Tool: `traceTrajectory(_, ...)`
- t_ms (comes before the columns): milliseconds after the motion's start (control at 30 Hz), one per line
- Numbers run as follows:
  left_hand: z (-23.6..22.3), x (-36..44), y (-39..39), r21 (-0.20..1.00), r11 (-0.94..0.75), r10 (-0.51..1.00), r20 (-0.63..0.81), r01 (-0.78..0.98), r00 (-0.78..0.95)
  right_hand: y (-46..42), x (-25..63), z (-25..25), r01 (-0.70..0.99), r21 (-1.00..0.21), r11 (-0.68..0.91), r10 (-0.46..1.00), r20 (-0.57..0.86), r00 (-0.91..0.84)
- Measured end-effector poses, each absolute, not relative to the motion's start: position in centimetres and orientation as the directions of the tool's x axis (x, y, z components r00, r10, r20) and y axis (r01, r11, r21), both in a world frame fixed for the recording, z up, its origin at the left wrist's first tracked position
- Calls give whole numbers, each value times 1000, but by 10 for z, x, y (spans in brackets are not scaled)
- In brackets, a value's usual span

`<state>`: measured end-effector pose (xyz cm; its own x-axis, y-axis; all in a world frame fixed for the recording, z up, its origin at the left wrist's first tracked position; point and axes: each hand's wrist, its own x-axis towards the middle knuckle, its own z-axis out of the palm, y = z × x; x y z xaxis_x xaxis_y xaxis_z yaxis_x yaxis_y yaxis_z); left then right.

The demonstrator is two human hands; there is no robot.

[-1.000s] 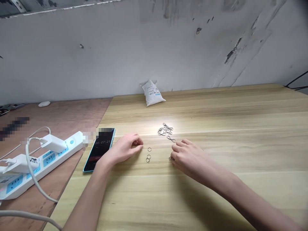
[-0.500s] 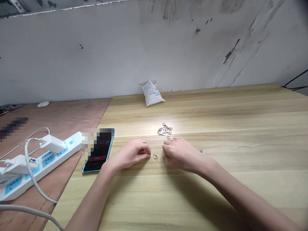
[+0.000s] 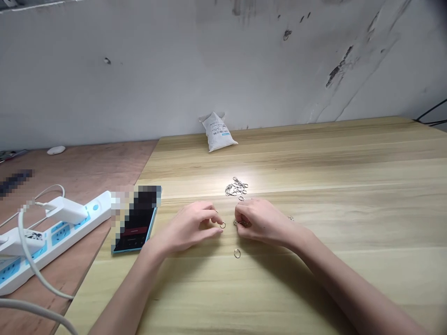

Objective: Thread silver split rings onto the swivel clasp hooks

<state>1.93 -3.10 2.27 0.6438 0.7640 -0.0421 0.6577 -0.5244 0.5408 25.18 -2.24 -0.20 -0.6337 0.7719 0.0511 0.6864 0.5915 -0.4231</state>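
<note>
One lone ring (image 3: 237,254) has slid toward six o'clock, while the left hand (image 3: 193,224) narrowly pinches a second ring (image 3: 225,225), not joined yet to the right hand's (image 3: 261,219) gripped metal clasp (image 3: 238,223), with piled clasps (image 3: 239,185) left at twelve.

- A narrow gap separates the bare left hand (image 3: 195,224) from the bare right hand (image 3: 261,221); a small silvery metal ring (image 3: 225,225) at the left fingertips partly fills it.
- Nearer the wearer, one loose silvery ring (image 3: 235,254) interrupts the open wood between the forearms.
- Straight ahead, a heap of silvery metal clasps (image 3: 236,187) blocks the way.
- Leftward, the blue-edged black phone (image 3: 136,231) obstructs.
- Rightward, beyond the right forearm, the pale wooden tabletop (image 3: 366,186) offers broad passage.
</note>
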Motion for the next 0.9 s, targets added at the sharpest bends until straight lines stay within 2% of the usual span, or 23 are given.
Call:
traceTrajectory(133,24,27,-39,563,-588,689,-29,582,724,-22,251,-1,681,-450,578,773,33,-634)
traceTrajectory(333,7,53,-52,457,-748,545,10,481,838,-20,252,2,687,-496,531,785,-16,-619)
traceTrajectory(433,5,58,-54,425,-773,542,59,471,838,-21,252,4,687,-505,523,788,-21,-615)
traceTrajectory(700,1,63,-55,444,-764,558,91,468,825,-19,254,5,679,-512,527,779,-29,-627)
traceTrajectory(900,-3,65,-56,454,-734,586,48,505,809,-14,260,-5,660,-492,567,786,86,-612)
